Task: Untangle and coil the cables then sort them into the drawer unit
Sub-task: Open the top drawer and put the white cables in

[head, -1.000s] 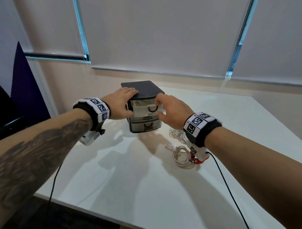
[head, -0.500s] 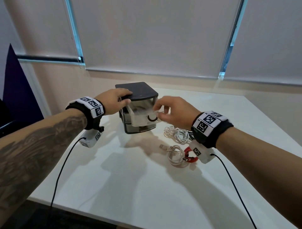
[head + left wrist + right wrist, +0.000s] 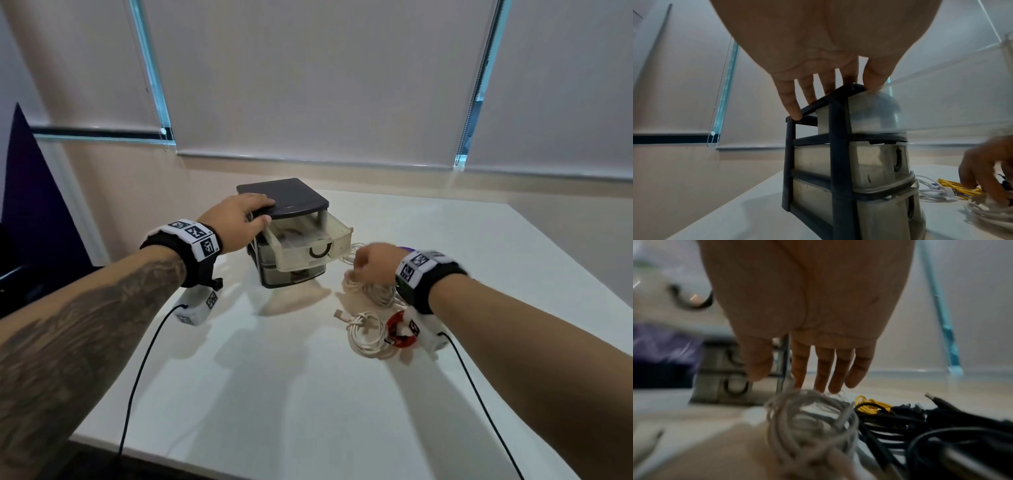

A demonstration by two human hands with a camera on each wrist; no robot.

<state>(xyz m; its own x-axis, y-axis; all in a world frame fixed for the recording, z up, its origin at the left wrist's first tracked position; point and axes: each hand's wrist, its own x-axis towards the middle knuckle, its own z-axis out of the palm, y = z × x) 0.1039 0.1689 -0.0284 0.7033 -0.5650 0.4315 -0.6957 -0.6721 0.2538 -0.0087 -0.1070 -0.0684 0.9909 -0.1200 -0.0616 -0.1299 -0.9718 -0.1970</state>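
On the left, the left hand [image 3: 239,219] lies flat with straight fingers on the drawer unit [image 3: 287,205], its top drawer [image 3: 308,240] pulled out toward the right. Just right of that, the right hand [image 3: 373,262] hangs over the white coiled cable [image 3: 373,291] on the worktop [image 3: 274,377], its grip loose and holding nothing. So it's clearly the nearer one, and I'd guess the coil goes up and leftward into the drawer.

Top drawer [image 3: 313,245] sticks out open w/ room above it to reach in. Left hand [image 3: 236,219] rests on drawer unit [image 3: 284,198], blocking that side. Cable pile [image 3: 373,291] fills table [image 3: 274,394] just right of unit, right hand [image 3: 375,262] over it. Near table part is free.
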